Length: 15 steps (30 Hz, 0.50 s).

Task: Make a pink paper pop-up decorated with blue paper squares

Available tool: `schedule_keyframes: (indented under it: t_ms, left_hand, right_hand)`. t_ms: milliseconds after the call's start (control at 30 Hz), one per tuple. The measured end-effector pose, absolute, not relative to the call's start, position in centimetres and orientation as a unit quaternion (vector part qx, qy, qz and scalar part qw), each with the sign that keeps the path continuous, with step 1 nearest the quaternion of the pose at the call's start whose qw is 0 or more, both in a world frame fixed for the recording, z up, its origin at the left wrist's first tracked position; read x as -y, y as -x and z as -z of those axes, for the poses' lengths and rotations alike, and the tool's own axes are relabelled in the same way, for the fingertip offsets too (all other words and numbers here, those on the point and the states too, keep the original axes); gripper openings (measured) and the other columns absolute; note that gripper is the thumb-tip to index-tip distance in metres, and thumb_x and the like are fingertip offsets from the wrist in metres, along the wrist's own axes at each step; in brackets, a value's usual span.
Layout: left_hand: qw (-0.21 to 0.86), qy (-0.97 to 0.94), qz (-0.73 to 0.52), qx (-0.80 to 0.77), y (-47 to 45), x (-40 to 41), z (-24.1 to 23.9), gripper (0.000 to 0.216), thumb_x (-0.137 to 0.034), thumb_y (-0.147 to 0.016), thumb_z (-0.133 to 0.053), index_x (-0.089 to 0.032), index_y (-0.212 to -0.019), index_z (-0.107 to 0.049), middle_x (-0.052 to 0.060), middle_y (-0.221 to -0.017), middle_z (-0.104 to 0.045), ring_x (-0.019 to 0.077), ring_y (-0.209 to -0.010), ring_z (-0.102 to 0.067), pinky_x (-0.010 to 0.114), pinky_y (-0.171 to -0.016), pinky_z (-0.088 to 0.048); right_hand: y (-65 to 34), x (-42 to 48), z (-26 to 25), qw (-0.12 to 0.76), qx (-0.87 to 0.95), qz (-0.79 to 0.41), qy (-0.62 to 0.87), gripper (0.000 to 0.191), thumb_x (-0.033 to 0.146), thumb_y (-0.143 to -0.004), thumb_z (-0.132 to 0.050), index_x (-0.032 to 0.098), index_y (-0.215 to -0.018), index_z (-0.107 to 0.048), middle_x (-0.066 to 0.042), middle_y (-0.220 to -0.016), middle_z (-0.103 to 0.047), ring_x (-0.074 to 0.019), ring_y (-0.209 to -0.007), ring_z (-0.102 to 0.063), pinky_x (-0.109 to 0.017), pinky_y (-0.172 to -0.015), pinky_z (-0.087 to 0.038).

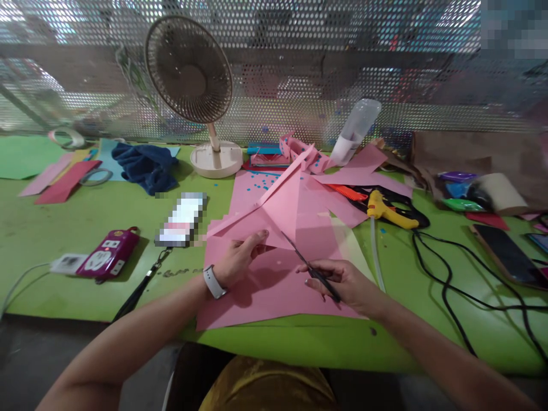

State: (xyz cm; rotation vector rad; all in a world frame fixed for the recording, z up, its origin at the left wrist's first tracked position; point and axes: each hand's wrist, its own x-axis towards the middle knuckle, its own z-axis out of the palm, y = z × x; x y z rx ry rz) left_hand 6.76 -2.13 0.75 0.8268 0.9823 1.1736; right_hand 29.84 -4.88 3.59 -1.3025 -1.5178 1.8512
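My left hand (244, 255) pinches the lower edge of a folded pink paper (284, 206), thumb on top. In my right hand (338, 278) is a pair of dark scissors (319, 276), fingers in the handles and the blades pointing up and left. The blade tips meet the paper just right of my left hand; whether they are apart is hard to tell. Beneath both hands lies a larger pink sheet (240, 311). Narrow folded strips of the held paper stretch up right and down left.
A fan (214, 160) stands behind the paper. Right of it are a plastic bottle (356, 128), a yellow glue gun (387, 211) with a black cord, and a phone (505, 251). At left lie a blurred phone (182, 220), a purple device (109, 254) and a blue cloth (145, 165).
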Motion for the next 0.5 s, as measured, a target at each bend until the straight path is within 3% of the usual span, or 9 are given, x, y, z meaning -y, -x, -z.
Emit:
schedule_keyframes:
  t_ms: [233, 500]
  left_hand:
    - [0.631, -0.406, -0.471, -0.464, -6.62, 2.42, -0.14, 0.037, -0.049, -0.077, -0.069, -0.015, -0.064, -0.066, 0.0, -0.06, -0.052, 0.0109, -0.061, -0.045, 0.026, -0.065, -0.043]
    - [0.613, -0.422, -0.448, -0.495, -6.53, 2.34, -0.37, 0.04, -0.054, -0.075, -0.067, -0.013, -0.07, -0.07, 0.002, -0.063, -0.059, 0.0134, -0.064, -0.052, 0.029, -0.066, -0.042]
  right_hand:
    - [-30.13, 4.91, -2.77, 0.217, 0.561, -0.658, 0.452, 0.05, 0.047, -0.073, -0.075, 0.016, -0.112, -0.069, 0.0, -0.072, -0.058, -0.008, -0.059, -0.048, -0.02, -0.051, -0.039]
    - [-29.61, 4.9, -3.54, 0.218, 0.555, -0.651, 0.471, 0.059, 0.054, -0.064, -0.078, 0.014, -0.106, -0.072, 0.001, -0.066, -0.055, -0.0079, -0.056, -0.046, -0.021, -0.049, -0.039]
